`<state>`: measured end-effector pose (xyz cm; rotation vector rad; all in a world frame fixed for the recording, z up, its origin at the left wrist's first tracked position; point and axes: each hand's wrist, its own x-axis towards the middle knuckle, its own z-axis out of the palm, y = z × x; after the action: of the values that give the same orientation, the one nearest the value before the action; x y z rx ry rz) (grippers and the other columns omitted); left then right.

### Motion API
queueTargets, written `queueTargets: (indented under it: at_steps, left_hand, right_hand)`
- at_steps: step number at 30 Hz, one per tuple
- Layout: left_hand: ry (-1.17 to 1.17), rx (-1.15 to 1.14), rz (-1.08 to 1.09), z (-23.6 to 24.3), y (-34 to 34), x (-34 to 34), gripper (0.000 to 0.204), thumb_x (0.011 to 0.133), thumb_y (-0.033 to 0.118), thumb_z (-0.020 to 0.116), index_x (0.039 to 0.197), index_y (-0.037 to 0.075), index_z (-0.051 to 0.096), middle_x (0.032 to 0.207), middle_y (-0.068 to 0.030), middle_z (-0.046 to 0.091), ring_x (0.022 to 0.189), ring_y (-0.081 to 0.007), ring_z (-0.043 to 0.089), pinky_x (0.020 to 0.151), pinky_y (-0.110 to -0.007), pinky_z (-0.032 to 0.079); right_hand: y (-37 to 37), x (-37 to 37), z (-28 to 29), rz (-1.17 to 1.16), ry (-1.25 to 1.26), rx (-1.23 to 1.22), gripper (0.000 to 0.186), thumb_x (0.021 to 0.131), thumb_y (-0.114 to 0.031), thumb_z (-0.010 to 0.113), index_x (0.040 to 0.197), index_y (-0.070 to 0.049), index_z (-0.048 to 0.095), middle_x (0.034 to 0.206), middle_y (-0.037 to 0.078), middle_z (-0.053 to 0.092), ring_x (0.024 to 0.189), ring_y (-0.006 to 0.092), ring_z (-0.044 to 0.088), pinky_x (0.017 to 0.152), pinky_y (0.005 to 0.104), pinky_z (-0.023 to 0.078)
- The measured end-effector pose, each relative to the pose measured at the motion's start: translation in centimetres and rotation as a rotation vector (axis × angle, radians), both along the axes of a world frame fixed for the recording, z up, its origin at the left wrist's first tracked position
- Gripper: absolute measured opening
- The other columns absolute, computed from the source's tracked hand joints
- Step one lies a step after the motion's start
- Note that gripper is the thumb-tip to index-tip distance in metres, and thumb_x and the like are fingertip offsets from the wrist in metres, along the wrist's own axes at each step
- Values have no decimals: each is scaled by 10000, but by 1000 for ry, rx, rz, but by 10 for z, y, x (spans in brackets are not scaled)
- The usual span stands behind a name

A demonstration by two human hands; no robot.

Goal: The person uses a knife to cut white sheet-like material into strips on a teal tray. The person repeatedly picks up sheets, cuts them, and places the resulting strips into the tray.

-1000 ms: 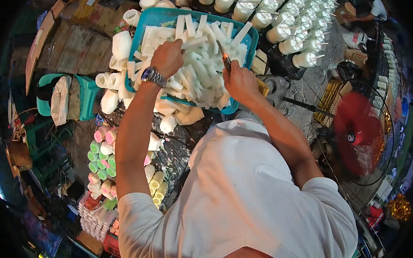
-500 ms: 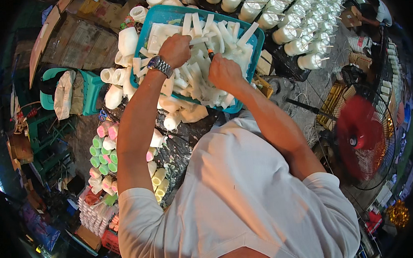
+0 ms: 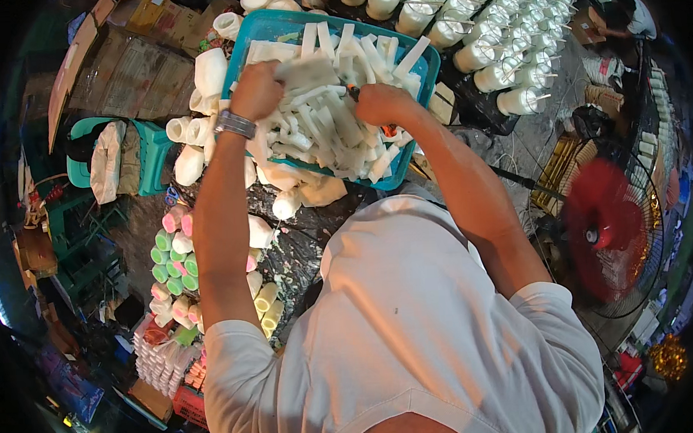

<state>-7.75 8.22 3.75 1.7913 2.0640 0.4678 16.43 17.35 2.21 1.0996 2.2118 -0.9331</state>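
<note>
My left hand [image 3: 257, 92], with a metal-banded watch at the wrist, is closed on the edge of a flat white waxy slab [image 3: 308, 73], smeared by motion. The slab is held above a heap of white waxy strips [image 3: 330, 123] in a teal plastic tub [image 3: 229, 70]. To the right, my right hand [image 3: 386, 105] is closed round a small tool with a black and orange handle [image 3: 352, 91]; its working end cannot be made out. Beneath that hand, a bit of orange [image 3: 390, 129] shows among the strips.
White hollow cylinders [image 3: 189, 163] lie left of the tub, with green and pink ones [image 3: 174, 267] nearer me. Rows of white candle-like cups [image 3: 497, 75] stand far right. A red fan [image 3: 602, 230] is at the right, a teal stool [image 3: 153, 152] at the left. Another person works far right.
My left hand has moved left and lifted, now with a flat slab in it. My right hand has shifted slightly right, still round the tool.
</note>
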Motion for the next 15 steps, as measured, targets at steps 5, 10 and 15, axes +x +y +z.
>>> queueTargets:
  at_steps: [5,10,15]
  left_hand:
    - [-437,-157,-87,36,17,-28,211,794,93,694,970,-24,706,915,-263,710,829,-411,679,782,-458,543]
    - [-56,32,-19,9,13,10,245,822,150,706,992,-26,717,886,-260,704,866,-420,689,811,-481,544]
    - [-13,-45,64,4,7,46,203,866,196,698,928,2,712,811,-261,692,799,-428,696,754,-504,559]
  right_hand:
    - [3,22,-28,-19,128,31,304,885,-225,533,991,-6,715,1047,235,730,946,419,712,840,532,552]
    - [-31,66,-2,-140,337,188,293,936,-260,592,917,32,609,800,258,690,771,464,684,712,553,537]
    - [-59,48,47,-179,423,509,263,955,-254,605,940,0,537,680,210,676,628,407,697,569,501,555]
